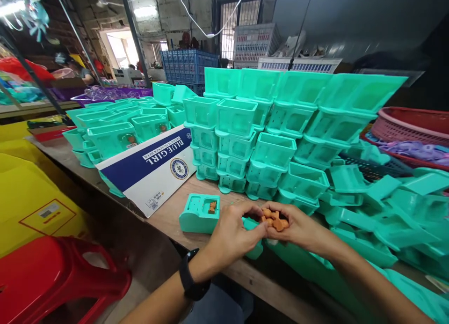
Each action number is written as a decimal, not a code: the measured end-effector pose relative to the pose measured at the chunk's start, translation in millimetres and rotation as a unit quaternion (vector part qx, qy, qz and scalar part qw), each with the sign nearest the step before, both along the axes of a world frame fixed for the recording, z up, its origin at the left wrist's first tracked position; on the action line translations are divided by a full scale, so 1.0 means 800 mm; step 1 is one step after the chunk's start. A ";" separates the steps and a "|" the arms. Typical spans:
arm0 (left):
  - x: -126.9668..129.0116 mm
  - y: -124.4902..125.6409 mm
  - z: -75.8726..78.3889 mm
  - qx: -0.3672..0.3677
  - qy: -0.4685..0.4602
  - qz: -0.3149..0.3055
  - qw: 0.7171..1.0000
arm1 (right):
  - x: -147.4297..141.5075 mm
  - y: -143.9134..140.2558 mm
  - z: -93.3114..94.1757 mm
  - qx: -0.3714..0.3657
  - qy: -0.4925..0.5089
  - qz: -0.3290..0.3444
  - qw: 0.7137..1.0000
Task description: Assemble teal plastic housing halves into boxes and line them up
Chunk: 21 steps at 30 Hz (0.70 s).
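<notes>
Several small orange pieces (275, 219), knobbly and apparently plastic, lie heaped in my right hand (298, 225), whose fingers curl round them. My left hand (233, 228) meets it from the other side, thumb and fingers closed against the edge of the heap. Just left of my hands, a green plastic housing (199, 219) rests on the wooden table, with one orange piece (212, 207) in its recess. Another green plastic part (255, 251) shows below my hands, mostly covered by them.
Tall stacks of green housings (235, 127) stand behind my hands; loose ones (379, 216) pile up at right. A Blue Girl carton panel (157, 174) leans at left before more housings (112, 139). A red stool (52, 277) and yellow sacks (38, 197) are at left. People sit far back.
</notes>
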<state>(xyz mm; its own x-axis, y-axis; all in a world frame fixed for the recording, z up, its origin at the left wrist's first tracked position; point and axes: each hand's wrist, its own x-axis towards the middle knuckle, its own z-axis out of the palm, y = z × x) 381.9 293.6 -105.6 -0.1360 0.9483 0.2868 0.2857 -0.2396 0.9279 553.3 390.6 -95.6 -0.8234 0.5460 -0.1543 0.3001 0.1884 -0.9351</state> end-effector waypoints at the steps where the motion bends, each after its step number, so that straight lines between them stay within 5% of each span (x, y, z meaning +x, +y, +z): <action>1: -0.001 0.000 0.002 0.002 0.004 0.004 1.000 | 0.001 -0.001 0.002 -0.038 0.002 0.002 0.999; 8: -0.005 0.006 0.002 -0.006 0.004 0.039 0.999 | 0.003 -0.003 0.005 -0.140 0.051 -0.003 0.989; 13: -0.011 0.006 -0.009 0.020 0.050 0.063 0.997 | 0.004 -0.002 0.004 -0.152 0.054 -0.082 0.984; 17: -0.010 -0.005 -0.023 0.084 0.213 0.072 0.971 | 0.012 0.000 0.012 -0.114 0.065 -0.176 0.976; 21: -0.001 -0.013 -0.035 0.061 0.398 0.086 0.912 | 0.029 -0.002 0.017 -0.098 0.044 -0.174 0.979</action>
<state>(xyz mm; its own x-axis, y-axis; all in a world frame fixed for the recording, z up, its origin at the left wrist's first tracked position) 380.8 283.0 -133.6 0.0177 0.8876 0.4603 0.8993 -0.2154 0.3807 576.4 389.1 -82.2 -0.6071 0.7630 -0.2219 0.2312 -0.0976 -0.9680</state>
